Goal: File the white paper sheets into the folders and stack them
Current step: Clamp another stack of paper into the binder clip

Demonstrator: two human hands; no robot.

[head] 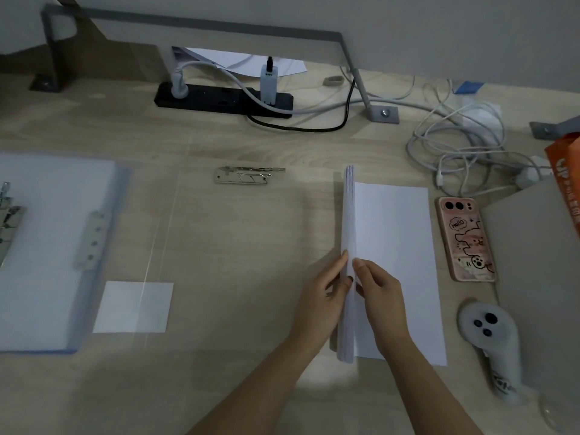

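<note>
Holding a paper bundle on edge

Both my hands are clamped on the white paper sheets (347,230), left hand (323,296) against one face and right hand (379,296) against the other. The bundle stands on its long edge, left of the phone (469,238). It looks plain, thin and blank. I judge it light, floppy and apt to fan or slip, so I'd squeeze evenly near the middle. The folder (47,246) lies well left of the phone.

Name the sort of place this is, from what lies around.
Likely an office or study desk: a black power strip with plugs in it, an open folder with a metal clip, and a stack of white paper sheets.
</note>
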